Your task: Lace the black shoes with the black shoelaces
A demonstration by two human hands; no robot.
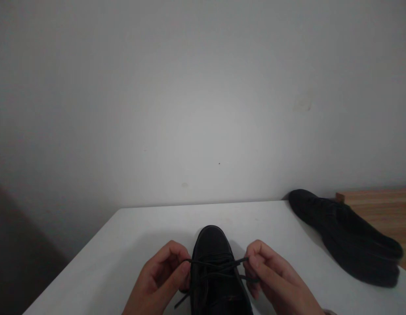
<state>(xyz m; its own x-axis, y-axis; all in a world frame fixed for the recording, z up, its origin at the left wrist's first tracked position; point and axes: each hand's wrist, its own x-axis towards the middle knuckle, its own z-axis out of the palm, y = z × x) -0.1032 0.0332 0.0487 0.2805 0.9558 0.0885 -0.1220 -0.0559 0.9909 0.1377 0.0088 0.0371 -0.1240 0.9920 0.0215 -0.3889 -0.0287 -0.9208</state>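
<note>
A black lace-up shoe (212, 249) stands on the white table (124, 245), toe pointing away from me, at the bottom centre of the head view. My left hand (160, 280) pinches the left end of its black shoelace (216, 263). My right hand (275, 275) pinches the right end. The lace is drawn taut across the top of the shoe between both hands. The shoe's heel is cut off by the bottom edge of the frame.
A second black shoe (350, 238) lies on its side at the table's right edge. Behind it is a wooden surface (379, 205). A plain white wall (203, 96) rises just past the table's far edge. Dark floor lies to the left.
</note>
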